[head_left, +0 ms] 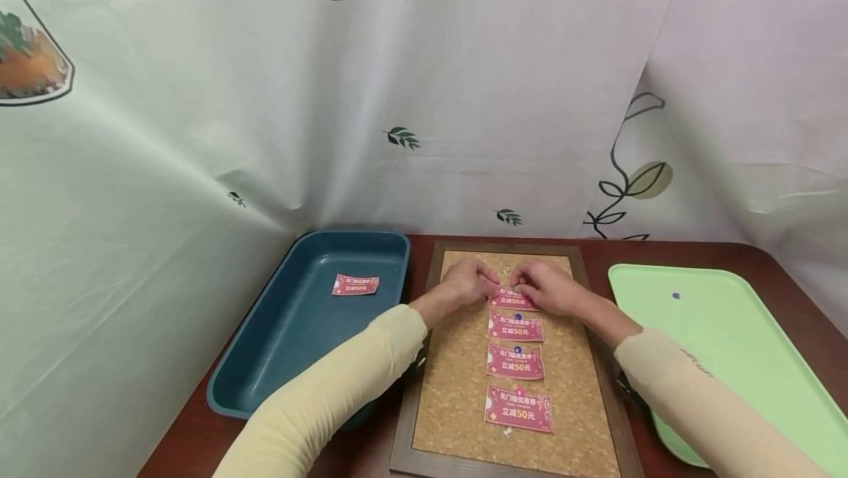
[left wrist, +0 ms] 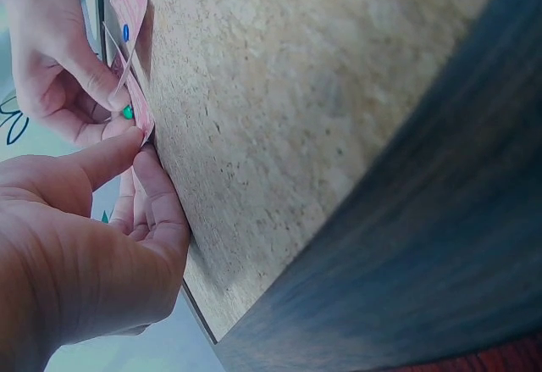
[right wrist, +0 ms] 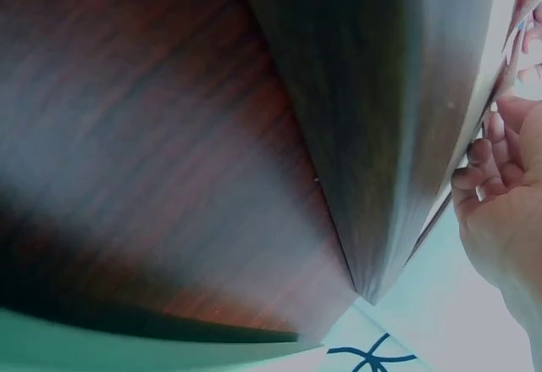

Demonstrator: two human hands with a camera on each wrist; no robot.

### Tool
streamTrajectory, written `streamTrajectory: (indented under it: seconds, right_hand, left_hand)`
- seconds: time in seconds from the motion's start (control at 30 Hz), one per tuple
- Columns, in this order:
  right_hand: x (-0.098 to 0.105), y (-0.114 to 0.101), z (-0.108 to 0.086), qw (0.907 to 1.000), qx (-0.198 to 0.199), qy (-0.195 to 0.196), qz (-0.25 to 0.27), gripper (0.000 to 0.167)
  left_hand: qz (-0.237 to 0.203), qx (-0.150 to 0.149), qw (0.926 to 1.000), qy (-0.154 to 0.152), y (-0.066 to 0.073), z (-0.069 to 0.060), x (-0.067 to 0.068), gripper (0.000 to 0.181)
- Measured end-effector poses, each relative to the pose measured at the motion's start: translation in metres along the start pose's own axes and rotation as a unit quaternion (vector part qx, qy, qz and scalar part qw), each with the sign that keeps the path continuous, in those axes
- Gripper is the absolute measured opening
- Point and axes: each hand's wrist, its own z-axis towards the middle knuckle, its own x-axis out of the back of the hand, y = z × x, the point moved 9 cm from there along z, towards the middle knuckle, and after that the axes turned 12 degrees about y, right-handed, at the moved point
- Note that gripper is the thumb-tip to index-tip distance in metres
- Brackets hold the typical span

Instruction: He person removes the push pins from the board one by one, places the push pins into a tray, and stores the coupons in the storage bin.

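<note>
On the framed cork board [head_left: 457, 397], my left hand [head_left: 469, 281] pinches the left end of a pink paper coupon [head_left: 517, 303] between thumb and forefinger. Across from it, my right hand [head_left: 546, 286] pinches a green push pin [left wrist: 128, 112] at the coupon's top edge. Whether the pin's point has entered the cork is hidden by the fingers. Below, in a column, three more pink coupons [head_left: 515, 366] lie on the board, each with a push pin [head_left: 518, 350] at its top. In the right wrist view the right hand [right wrist: 508, 177] shows only at the right edge.
Left of the board stands a dark blue tray [head_left: 301, 360] with one pink coupon [head_left: 355, 285] in it. A light green tray [head_left: 722, 345] lies at the right, holding a purple push pin [head_left: 676, 295]. Behind the dark red table [head_left: 748, 253] hangs a printed white cloth [head_left: 503, 95].
</note>
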Motion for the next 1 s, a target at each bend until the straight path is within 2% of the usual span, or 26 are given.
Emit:
streamTrajectory:
  seconds: [0.17,0.43,0.57,0.7,0.87,1.0]
  right_hand:
    - [0.000,-0.001,-0.002,1.0000,0.003,0.009,0.001,0.005]
    - [0.003,0.005,-0.003,0.9972,-0.046,0.015,0.057,0.005]
    - [0.005,0.008,-0.003,0.9947,-0.063,0.019,0.079,0.005]
    - [0.008,0.012,-0.005,0.9933,-0.075,0.030,0.084,0.007]
    - [0.015,0.015,-0.010,0.9917,-0.088,0.046,0.081,0.008]
    - [0.026,0.016,-0.013,0.9895,-0.096,0.075,0.078,0.008]
  left_hand:
    - [-0.004,0.000,1.0000,0.000,-0.001,0.001,-0.001,0.007]
    - [-0.006,0.006,1.0000,0.002,-0.002,0.001,-0.001,0.007]
    - [-0.008,-0.004,1.0000,0.000,0.001,0.001,-0.001,0.005]
    - [-0.006,-0.013,0.9999,0.008,0.002,-0.001,0.000,0.004]
    - [-0.024,-0.009,0.9995,0.018,0.001,-0.003,0.002,0.004]
    - [-0.047,-0.003,0.9987,0.020,0.001,-0.003,0.005,0.005]
